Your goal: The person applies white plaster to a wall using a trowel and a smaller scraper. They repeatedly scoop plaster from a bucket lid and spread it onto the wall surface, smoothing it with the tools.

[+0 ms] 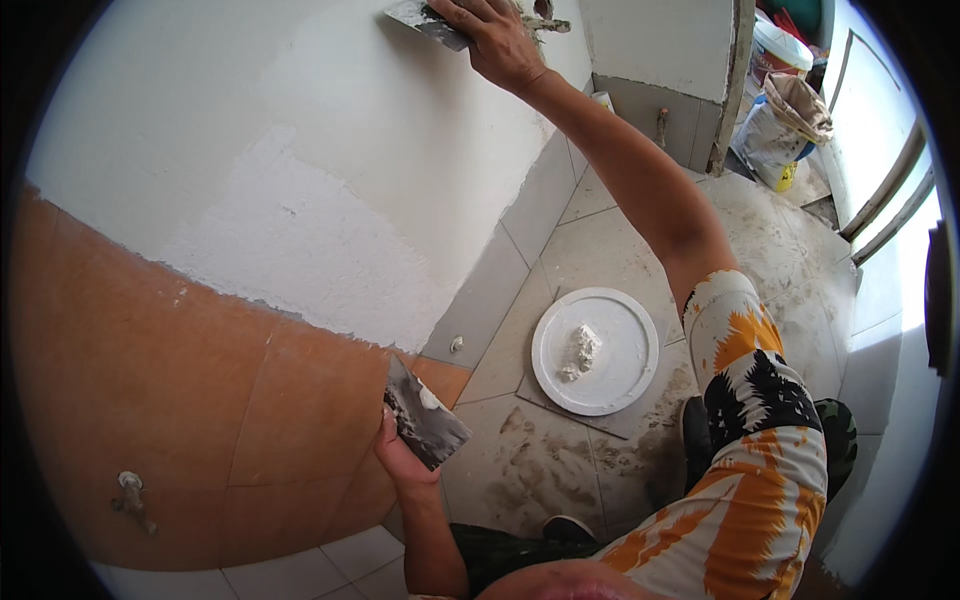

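At the top, my right hand (505,48) is closed round a flat metal trowel (412,16), its blade against the white wall (330,60). Lower down, my left hand (403,460) grips a wide metal scraper (432,422) with a smear of white putty on its dirty blade. A rougher, whiter patch of putty (300,225) covers the lower wall just above the orange tiles. On the floor lies a round white lid (628,350) carrying a lump of white putty (582,353). My left fingers are partly hidden behind the scraper.
Orange tiles (160,350) line the lower wall, with a pipe fitting (130,495) sticking out. A square tile (590,428) lies under the lid on the smudged floor (530,470). By the doorway at top right stand an open sack (785,125) and a white bucket (780,50).
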A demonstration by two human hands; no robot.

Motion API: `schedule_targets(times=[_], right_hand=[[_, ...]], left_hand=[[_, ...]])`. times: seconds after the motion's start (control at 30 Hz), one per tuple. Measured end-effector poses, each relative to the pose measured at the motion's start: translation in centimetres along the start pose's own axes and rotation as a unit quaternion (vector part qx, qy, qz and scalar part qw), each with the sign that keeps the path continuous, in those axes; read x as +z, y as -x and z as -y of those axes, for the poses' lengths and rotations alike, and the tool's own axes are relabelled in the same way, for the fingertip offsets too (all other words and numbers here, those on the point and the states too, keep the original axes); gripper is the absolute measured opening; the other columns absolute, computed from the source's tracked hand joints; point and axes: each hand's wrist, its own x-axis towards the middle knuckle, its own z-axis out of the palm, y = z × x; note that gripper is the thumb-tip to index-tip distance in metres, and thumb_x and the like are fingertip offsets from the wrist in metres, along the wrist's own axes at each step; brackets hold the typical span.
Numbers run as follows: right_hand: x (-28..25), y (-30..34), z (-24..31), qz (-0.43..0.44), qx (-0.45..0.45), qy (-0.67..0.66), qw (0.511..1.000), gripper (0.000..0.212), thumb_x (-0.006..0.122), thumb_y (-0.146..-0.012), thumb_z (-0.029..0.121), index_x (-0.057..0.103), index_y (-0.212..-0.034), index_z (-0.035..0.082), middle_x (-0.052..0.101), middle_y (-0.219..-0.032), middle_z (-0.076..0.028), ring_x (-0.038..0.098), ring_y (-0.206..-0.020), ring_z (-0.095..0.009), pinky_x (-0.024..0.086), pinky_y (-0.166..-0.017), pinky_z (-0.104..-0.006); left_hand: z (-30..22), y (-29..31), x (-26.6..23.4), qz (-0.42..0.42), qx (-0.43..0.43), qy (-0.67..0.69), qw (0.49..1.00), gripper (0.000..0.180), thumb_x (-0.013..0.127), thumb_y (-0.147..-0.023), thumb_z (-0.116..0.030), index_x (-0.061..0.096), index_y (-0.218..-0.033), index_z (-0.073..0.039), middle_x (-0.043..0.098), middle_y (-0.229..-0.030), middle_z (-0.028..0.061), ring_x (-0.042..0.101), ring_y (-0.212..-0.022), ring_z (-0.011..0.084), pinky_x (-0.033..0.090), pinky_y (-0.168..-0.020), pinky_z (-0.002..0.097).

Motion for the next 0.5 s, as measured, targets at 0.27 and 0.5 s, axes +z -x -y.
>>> schedule_targets(times=[0.27, 0.5], right_hand=[[2.1, 20.5, 2.0, 0.150, 0.034, -0.032, 0.988, 0.068, 0.055, -0.078, -0.008, 0.050, -0.138, 0.025, 0.043, -0.144, -0.010, 0.040, -0.132, -0.038, 0.037, -0.105, -0.0618], [-6.7, 29.2, 11.7, 0.128, 0.339, -0.199, 0.910, 0.052, 0.052, -0.085, -0.010, 0.057, -0.131, 0.013, 0.059, -0.128, -0.011, 0.055, -0.117, -0.032, 0.045, -0.100, -0.0427]], left_hand=[[0.0, 0.4, 0.7, -0.006, -0.008, -0.004, 1.000, 0.035, 0.046, -0.099, -0.021, 0.052, -0.129, -0.003, 0.061, -0.122, 0.0099, 0.060, -0.109, 0.0261, 0.047, -0.096, 0.0417], [0.2, 0.0, -1.0, 0.000, 0.010, 0.018, 1.000, 0.040, 0.045, -0.101, -0.027, 0.049, -0.134, -0.004, 0.058, -0.128, 0.0093, 0.058, -0.113, 0.0264, 0.044, -0.101, 0.0442]])
